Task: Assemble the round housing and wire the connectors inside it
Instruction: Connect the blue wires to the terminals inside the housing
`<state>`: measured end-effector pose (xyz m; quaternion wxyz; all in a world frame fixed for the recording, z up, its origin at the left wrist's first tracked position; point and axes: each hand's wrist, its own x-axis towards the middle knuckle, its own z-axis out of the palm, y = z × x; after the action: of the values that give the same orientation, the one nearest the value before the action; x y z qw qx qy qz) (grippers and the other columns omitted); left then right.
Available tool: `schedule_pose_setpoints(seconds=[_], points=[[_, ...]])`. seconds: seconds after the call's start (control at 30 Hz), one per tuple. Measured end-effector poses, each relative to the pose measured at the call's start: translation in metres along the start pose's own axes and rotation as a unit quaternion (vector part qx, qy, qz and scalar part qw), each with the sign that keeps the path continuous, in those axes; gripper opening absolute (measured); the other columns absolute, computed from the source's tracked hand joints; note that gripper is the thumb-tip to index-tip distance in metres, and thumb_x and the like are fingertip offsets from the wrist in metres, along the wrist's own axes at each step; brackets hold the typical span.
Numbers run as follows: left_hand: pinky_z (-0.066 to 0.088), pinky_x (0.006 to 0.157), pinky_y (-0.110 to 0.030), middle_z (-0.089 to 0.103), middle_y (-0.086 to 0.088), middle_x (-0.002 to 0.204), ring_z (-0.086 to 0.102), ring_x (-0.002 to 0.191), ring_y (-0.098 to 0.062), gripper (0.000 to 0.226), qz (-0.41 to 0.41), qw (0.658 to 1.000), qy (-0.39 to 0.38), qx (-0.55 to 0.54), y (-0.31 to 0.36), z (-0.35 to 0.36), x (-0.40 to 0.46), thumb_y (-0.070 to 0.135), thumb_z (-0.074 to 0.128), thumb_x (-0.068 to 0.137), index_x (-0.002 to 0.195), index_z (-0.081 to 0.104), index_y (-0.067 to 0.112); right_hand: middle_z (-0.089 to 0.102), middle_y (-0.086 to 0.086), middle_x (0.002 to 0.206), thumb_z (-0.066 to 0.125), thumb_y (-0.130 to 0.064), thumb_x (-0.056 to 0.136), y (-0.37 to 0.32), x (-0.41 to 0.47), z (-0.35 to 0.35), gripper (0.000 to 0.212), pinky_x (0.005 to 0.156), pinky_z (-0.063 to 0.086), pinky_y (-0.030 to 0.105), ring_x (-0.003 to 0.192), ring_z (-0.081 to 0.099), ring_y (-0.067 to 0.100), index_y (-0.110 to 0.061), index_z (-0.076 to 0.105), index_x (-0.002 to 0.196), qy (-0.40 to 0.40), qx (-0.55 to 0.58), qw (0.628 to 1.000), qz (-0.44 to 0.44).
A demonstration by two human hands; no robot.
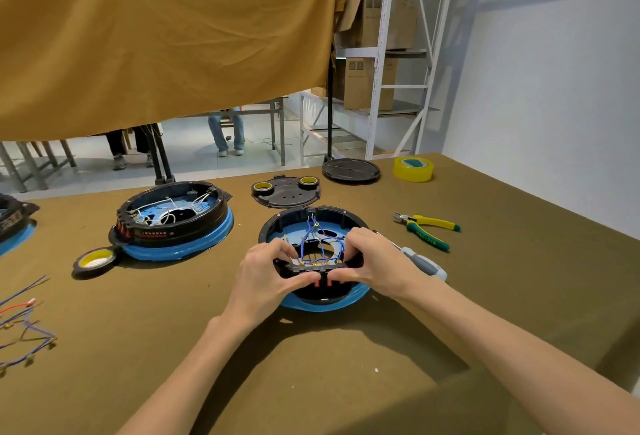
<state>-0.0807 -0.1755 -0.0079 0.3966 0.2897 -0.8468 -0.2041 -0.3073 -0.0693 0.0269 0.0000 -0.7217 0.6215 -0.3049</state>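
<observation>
A round black housing (294, 218) with a blue base rim sits on the table in front of me, open at the top. Blue wires (320, 244) with yellow terminals run across its blue floor to a black connector strip (317, 265) with red switches at the near wall. My left hand (266, 273) grips the strip's left end, thumb under it and fingers over the rim. The right end of the strip is gripped the same way by my right hand (372, 261).
A second housing (173, 219) with white wires stands to the left. Tape rolls (95, 259), a black plate (285, 192) bearing two rolls, a round lid (350, 171), yellow tape (413, 168), pliers (427, 230), a screwdriver (420, 261) and loose wires (24, 327) lie around.
</observation>
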Motion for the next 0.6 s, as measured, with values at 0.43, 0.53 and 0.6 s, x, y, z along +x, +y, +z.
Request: schedule_pose_setpoints(seconds=[0.43,0.53,0.6], points=[[0.049,0.083,-0.026,0.064,0.016,0.093,0.058,0.099,-0.007,0.052,-0.017,1.0,0.001,-0.01,-0.001,0.007,0.005,0.076,0.07,0.066,0.096,0.064,0.034,0.049,-0.01,0.073,0.08,-0.063,0.072,0.001,0.012,-0.002,0.052,0.056,0.032,0.019,0.067,0.042,0.007,-0.033,0.038,0.07,-0.008,-0.041,0.999,0.016],[0.043,0.08,-0.02,0.062,0.016,0.094,0.055,0.1,-0.007,0.052,-0.018,1.0,0.005,0.001,-0.004,0.012,0.005,0.079,0.066,0.067,0.096,0.063,0.035,0.05,-0.009,0.074,0.081,-0.062,0.071,0.004,0.014,-0.003,0.051,0.056,0.033,0.02,0.067,0.042,0.008,-0.031,0.041,0.07,-0.01,-0.019,1.0,0.02],[0.041,0.078,-0.019,0.062,0.016,0.093,0.054,0.1,-0.007,0.053,-0.016,1.0,0.008,0.011,-0.005,0.014,0.007,0.08,0.065,0.067,0.095,0.064,0.036,0.051,-0.007,0.074,0.081,-0.062,0.07,0.007,0.016,-0.003,0.051,0.057,0.034,0.021,0.067,0.042,0.009,-0.029,0.042,0.069,-0.011,-0.002,1.0,0.015]])
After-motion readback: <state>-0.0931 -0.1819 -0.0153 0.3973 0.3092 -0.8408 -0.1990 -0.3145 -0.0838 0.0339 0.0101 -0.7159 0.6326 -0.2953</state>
